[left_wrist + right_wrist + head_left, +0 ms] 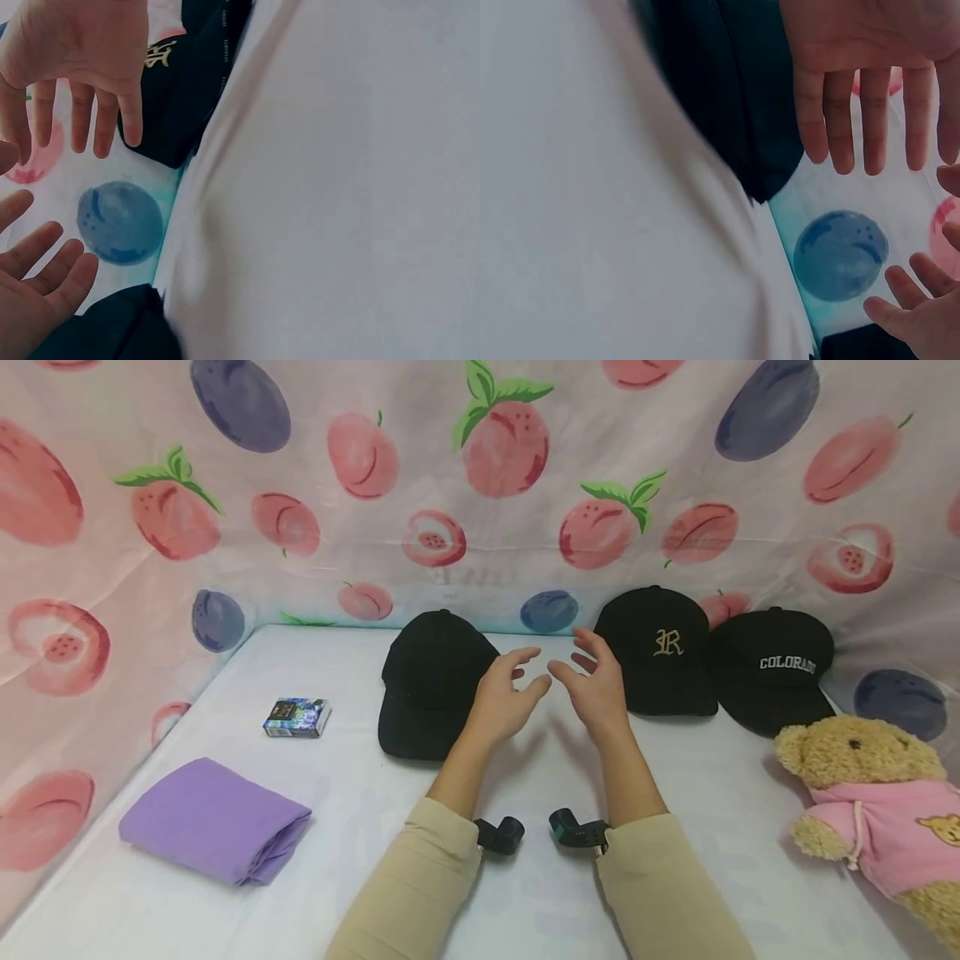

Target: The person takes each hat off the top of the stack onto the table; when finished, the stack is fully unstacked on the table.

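Note:
Both hands are raised over the table's middle, palms facing each other, with nothing between them. The left hand [506, 693] has loosely bent, spread fingers and overlaps the right edge of a plain black cap [435, 685] in the head view. Its fingertips are close to those of the right hand [596, 685], whose fingers are likewise spread. Just right of that hand stands a black cap with a gold letter R [652, 652]. A black cap lettered COLORADO [776, 668] is beside it. The left wrist view also shows the right hand [79, 45], fingers extended.
A purple folded cloth [213, 818] lies at the front left, with a small blue patterned box [297, 717] behind it. On the right lies a teddy bear in a pink hoodie [885, 818]. A fruit-print curtain [495, 560] backs the white table [352, 893].

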